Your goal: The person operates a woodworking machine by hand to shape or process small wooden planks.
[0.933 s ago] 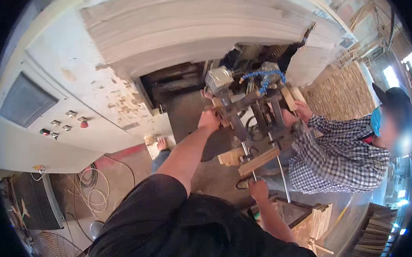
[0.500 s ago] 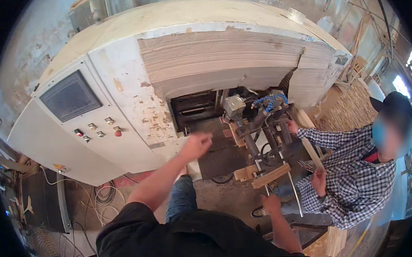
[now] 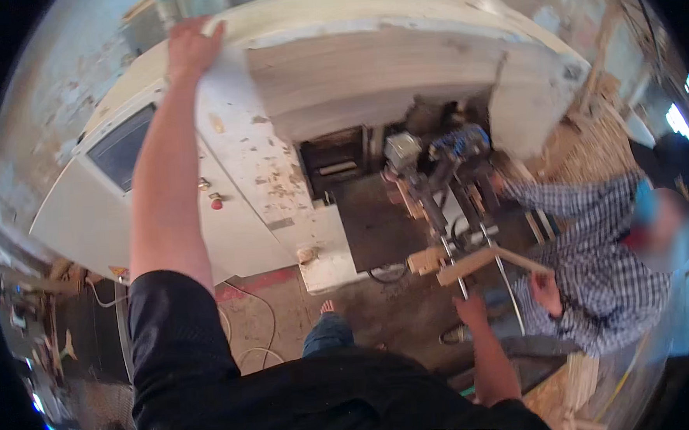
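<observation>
My left hand [image 3: 194, 48] reaches up to the top edge of a large cream machine cabinet [image 3: 311, 18]. It lies on that edge with its fingers apart, holding nothing. Low on the right, my right hand [image 3: 472, 309] is closed at the near end of a thin metal rod [image 3: 463, 287]; its fingers are partly hidden. The rod runs from a dark metal clamp assembly [image 3: 438, 210] with a blue coiled hose [image 3: 465, 142]. Just beyond that hand, a wooden strip [image 3: 468, 265] lies across the rods, beside a wooden block [image 3: 425, 260].
A co-worker in a checked shirt [image 3: 588, 257] stands at the right, one hand [image 3: 547, 294] at a wooden slat [image 3: 522, 259]. A second rod [image 3: 511, 296] runs beside mine. The cabinet carries a screen [image 3: 123, 149] and a red button [image 3: 217, 201]. Cables [image 3: 266, 351] lie on the floor.
My left hand has moved up from in front of the machine opening to the cabinet's top edge. The co-worker's slat has swung down toward the wooden strip. The whole view has shifted slightly.
</observation>
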Demonstrator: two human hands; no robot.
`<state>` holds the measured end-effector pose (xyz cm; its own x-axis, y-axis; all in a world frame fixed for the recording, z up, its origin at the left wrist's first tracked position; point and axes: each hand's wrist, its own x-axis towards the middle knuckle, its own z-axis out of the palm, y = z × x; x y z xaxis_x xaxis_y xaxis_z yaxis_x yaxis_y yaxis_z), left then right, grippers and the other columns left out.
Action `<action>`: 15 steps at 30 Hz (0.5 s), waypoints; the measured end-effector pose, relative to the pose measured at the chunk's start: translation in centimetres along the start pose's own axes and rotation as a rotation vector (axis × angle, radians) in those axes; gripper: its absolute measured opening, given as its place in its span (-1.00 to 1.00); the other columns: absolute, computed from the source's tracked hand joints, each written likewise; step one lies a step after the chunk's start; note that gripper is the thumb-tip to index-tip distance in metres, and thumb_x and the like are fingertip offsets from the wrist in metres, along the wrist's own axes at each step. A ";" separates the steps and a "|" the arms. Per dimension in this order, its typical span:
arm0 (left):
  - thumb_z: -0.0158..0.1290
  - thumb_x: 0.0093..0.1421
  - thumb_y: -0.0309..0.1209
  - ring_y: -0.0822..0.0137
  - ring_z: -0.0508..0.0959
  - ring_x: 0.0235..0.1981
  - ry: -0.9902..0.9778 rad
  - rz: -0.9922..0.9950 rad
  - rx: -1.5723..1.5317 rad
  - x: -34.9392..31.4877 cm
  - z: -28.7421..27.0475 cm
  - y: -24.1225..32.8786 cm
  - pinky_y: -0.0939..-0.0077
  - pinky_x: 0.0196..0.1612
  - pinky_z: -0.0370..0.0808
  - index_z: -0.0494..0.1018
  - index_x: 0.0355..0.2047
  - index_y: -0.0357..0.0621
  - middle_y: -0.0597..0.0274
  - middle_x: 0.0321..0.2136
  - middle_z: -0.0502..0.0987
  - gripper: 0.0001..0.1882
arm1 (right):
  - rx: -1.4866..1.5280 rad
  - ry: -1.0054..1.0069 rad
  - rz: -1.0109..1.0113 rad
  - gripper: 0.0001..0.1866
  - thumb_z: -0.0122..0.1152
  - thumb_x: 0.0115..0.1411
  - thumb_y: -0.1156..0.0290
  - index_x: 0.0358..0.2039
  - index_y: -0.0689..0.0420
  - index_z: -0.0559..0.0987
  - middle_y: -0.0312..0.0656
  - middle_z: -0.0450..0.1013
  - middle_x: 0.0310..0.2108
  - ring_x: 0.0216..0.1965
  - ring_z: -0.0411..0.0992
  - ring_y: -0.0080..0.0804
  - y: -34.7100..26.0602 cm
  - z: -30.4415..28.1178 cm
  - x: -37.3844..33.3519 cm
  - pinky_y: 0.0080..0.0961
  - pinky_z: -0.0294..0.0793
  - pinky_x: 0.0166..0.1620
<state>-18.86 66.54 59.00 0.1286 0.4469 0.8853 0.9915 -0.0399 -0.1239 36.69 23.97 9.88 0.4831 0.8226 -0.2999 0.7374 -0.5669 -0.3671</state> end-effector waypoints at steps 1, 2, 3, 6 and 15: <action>-0.06 0.27 0.14 0.07 0.37 0.22 -0.034 0.019 0.045 0.4 0.5 -0.3 0.24 0.33 0.20 0.50 0.11 0.02 0.03 0.10 0.50 -0.41 | 0.010 -0.049 0.072 -0.37 0.20 0.14 -0.03 -0.13 0.39 0.58 0.28 0.48 -0.04 0.04 0.46 0.18 -0.1 -0.2 -0.2 -0.05 0.44 0.09; -0.10 0.27 0.20 0.08 0.35 0.25 -0.123 0.033 0.095 0.5 0.8 -0.6 0.22 0.36 0.16 0.47 0.16 0.06 0.01 0.14 0.46 -0.35 | 0.039 -0.076 0.059 -0.39 0.21 0.14 -0.02 -0.13 0.37 0.58 0.27 0.50 -0.07 0.02 0.46 0.18 -0.3 -0.3 -0.5 -0.05 0.45 0.08; -0.13 0.26 0.24 0.08 0.32 0.28 -0.180 0.028 0.105 0.7 1.2 -0.8 0.21 0.37 0.13 0.42 0.21 0.09 -0.01 0.19 0.42 -0.32 | 0.048 -0.059 0.053 -0.41 0.22 0.13 -0.01 -0.13 0.35 0.59 0.26 0.51 -0.09 0.01 0.47 0.18 -0.4 -0.5 -0.6 -0.05 0.46 0.06; -0.17 0.25 0.29 0.11 0.25 0.33 -0.315 0.003 0.095 1.5 1.3 -1.1 0.16 0.39 0.05 0.34 0.28 0.13 -0.03 0.26 0.32 -0.25 | 0.022 -0.015 0.048 -0.42 0.23 0.13 -0.01 -0.11 0.31 0.59 0.22 0.52 -0.07 0.01 0.47 0.18 -1.3 -0.8 -1.5 -0.06 0.46 0.06; -0.12 0.24 0.28 0.13 0.31 0.30 -0.335 -0.008 0.103 1.0 -0.3 -0.8 0.14 0.35 0.14 0.37 0.26 0.15 -0.01 0.23 0.38 -0.27 | -0.096 -0.061 0.124 -0.39 0.18 0.16 -0.03 -0.09 0.33 0.59 0.23 0.50 -0.04 0.04 0.45 0.16 -1.9 -0.2 -1.6 -0.07 0.44 0.11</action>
<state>-19.52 66.75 60.08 0.0907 0.7157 0.6925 0.9830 0.0474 -0.1776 34.61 23.74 11.22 0.5456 0.7407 -0.3921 0.7170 -0.6548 -0.2392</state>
